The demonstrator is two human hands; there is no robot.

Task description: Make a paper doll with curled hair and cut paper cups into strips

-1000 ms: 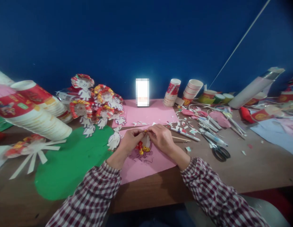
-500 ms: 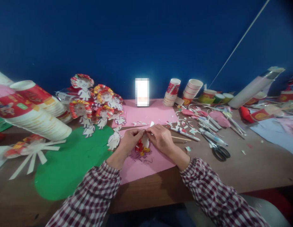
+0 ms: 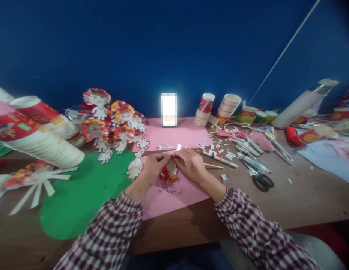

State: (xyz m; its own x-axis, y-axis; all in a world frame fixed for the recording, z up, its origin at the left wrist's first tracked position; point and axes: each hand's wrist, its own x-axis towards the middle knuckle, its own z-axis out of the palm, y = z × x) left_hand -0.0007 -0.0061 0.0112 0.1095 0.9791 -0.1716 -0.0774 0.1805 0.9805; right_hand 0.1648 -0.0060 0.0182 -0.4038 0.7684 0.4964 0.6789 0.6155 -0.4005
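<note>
My left hand (image 3: 155, 166) and my right hand (image 3: 190, 164) meet over a pink sheet (image 3: 163, 204) with dark scribbles. Between them is a paper-cup craft (image 3: 171, 175) with a white middle and red and yellow curled edges. The fingers of both hands are closed on its upper part, and a white strip (image 3: 179, 147) sticks up beyond the right fingers. The fingertips hide much of the piece. A white paper figure cutout (image 3: 135, 166) lies just left of my left hand.
Finished paper figures (image 3: 97, 101) and stacked cups (image 3: 47, 138) stand left, around a green sheet (image 3: 87, 198). Black-handled scissors (image 3: 261, 180), a marker (image 3: 221, 159), paper scraps and pens lie right. A bright blurred screen (image 3: 169, 109) and two cup stacks (image 3: 204, 108) stand at the back.
Both hands have shifted very slightly left with the craft between them. The white strip has tilted and moved a little left. Both hands keep their grip.
</note>
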